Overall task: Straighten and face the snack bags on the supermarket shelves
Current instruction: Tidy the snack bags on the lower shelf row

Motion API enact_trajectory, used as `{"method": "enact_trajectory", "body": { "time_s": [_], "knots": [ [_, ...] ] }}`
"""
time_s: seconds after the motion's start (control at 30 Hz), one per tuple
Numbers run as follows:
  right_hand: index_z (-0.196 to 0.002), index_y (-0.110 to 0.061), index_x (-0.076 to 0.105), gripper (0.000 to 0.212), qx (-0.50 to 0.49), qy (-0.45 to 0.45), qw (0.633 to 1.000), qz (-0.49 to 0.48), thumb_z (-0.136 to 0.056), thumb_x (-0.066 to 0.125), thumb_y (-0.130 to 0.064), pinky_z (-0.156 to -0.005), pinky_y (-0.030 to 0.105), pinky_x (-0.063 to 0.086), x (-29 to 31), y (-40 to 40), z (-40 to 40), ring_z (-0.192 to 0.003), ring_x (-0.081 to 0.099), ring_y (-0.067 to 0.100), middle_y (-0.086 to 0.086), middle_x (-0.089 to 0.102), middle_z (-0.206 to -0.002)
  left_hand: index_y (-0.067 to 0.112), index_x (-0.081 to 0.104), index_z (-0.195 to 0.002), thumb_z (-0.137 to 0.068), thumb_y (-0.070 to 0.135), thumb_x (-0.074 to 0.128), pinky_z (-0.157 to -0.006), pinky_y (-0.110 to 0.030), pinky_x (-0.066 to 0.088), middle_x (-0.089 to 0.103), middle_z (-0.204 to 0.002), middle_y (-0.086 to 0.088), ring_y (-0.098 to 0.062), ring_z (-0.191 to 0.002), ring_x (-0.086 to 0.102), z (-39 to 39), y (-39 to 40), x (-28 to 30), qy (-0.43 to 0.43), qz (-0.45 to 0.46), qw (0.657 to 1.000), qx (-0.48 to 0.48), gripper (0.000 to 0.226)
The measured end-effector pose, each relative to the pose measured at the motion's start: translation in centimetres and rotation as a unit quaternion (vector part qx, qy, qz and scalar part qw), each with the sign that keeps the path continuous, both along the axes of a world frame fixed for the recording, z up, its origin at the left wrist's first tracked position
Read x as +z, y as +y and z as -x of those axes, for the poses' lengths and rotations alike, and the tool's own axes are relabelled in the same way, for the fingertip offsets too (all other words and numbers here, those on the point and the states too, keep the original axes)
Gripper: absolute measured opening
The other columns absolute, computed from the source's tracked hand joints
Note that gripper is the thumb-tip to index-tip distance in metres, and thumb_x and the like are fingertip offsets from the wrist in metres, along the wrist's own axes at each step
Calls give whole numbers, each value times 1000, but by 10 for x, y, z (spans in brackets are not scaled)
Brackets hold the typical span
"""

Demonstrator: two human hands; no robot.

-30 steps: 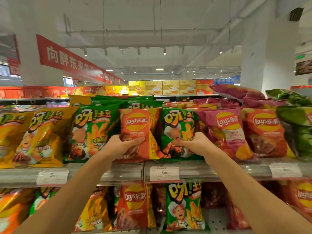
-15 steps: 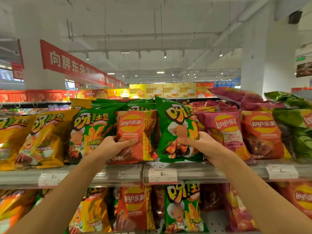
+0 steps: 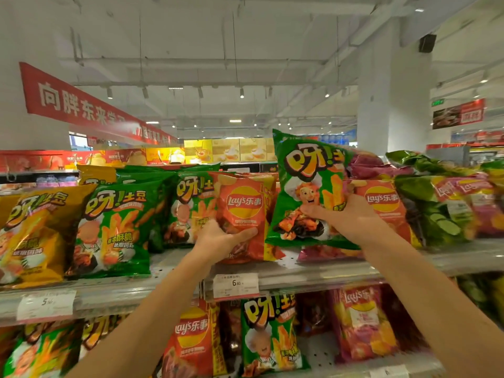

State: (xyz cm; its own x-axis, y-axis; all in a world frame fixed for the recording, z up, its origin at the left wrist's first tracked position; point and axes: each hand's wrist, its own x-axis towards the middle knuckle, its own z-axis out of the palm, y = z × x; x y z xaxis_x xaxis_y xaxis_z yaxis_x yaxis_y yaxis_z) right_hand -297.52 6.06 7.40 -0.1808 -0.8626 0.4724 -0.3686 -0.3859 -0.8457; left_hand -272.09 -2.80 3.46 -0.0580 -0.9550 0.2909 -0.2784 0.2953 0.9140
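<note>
Here, right hand fingers clamped on glossy green bag, left hand gripping crinkled orange bag.

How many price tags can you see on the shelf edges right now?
3 for sure: a blurred one at the left of the upper shelf edge, the 6.80 tag at its centre, and one at bottom right on the lower shelf, cut off by the frame. Arms may hide others.

The upper shelf carries a row of snack bags standing side by side. The left hand holds 1 chip bag on this shelf; to its right, the right hand holds 1 potato-stick bag above the shelf. A price tag sits on the shelf edge below the chip bag, with the lower shelf's bags underneath.
</note>
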Motion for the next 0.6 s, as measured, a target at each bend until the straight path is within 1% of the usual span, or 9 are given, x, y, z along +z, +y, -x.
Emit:
{"method": "enact_trajectory", "body": {
  "time_s": [0.07, 0.13, 0.2, 0.27, 0.3, 0.37, 0.43, 0.5, 0.6],
  "knots": [
    [-90, -23, 74, 26, -46, 14, 999, 16, -75, 86, -41, -64, 20, 47, -1, 9, 12, -80, 68, 4, -13, 75, -79, 20, 47, -132, -49, 60, 89, -77, -29, 49, 65, -116, 3, -17, -106, 61, 16, -5, -1, 5, -19, 1000, -4, 101],
    [-92, -16, 73, 31, -74, 25, 997, 23, -76, 85, -39, -67, 24, 47, -2, 15, 19, -83, 68, 10, -4, 75, -85, 18, 47, -130, -53, 59, 89, -79, -31, 50, 64, -119, 0, -21, -109, 60, 26, -9, -4, 9, -31, 999, -13, 97],
    [-91, -10, 72, 34, -86, 31, 995, 26, -76, 85, -38, -66, 24, 48, -4, 19, 22, -83, 69, 15, 2, 75, -85, 24, 49, -118, -52, 63, 87, -83, -33, 49, 65, -110, 6, -16, -102, 60, 34, -10, -6, 7, -36, 999, -25, 86],
    [-93, -11, 71, 37, -97, 37, 994, 20, -75, 86, -40, -68, 28, 51, -7, 22, 22, -85, 69, 18, 3, 75, -86, 29, 49, -108, -52, 68, 83, -75, -29, 46, 62, -101, 12, -8, -93, 58, 38, -9, -7, -10, -37, 999, -37, 76],
    [-97, -16, 71, 38, -100, 37, 994, 15, -74, 87, -41, -72, 30, 52, -9, 23, 20, -89, 69, 17, 0, 75, -90, 27, 50, -112, -55, 69, 82, -77, -29, 46, 63, -103, 10, -10, -95, 58, 40, -10, -8, -24, -37, 998, -40, 77],
    [-110, -21, 67, 48, -109, 43, 993, 1, -73, 87, -44, -86, 34, 52, -13, 23, 14, -98, 67, 16, -5, 73, -102, 22, 51, -121, -61, 70, 79, -88, -34, 48, 64, -113, 5, -17, -104, 59, 41, -12, -8, -59, -37, 997, -43, 81],
    [-118, -22, 64, 57, -116, 59, 992, -3, -73, 86, -47, -93, 38, 52, -14, 23, 6, -104, 65, 17, -6, 71, -109, 24, 50, -117, -65, 72, 75, -89, -33, 48, 63, -111, 6, -17, -103, 59, 38, -9, -5, -108, -39, 992, -45, 75],
    [-120, -22, 63, 58, -110, 67, 992, 5, -73, 86, -48, -93, 38, 53, -15, 21, -6, -104, 66, 17, -7, 71, -110, 25, 53, -110, -70, 73, 70, -81, -32, 52, 64, -102, 7, -15, -95, 61, 28, 0, -3, -173, -37, 983, -47, 66],
    [-113, -25, 62, 55, -93, 72, 993, 16, -72, 85, -52, -74, 28, 49, -14, 16, -30, -97, 65, 13, -11, 70, -101, 21, 61, -109, -84, 72, 55, -83, -41, 57, 69, -104, 2, -17, -92, 65, -1, 15, -9, -255, 29, 967, -10, 57]
  ]
}}
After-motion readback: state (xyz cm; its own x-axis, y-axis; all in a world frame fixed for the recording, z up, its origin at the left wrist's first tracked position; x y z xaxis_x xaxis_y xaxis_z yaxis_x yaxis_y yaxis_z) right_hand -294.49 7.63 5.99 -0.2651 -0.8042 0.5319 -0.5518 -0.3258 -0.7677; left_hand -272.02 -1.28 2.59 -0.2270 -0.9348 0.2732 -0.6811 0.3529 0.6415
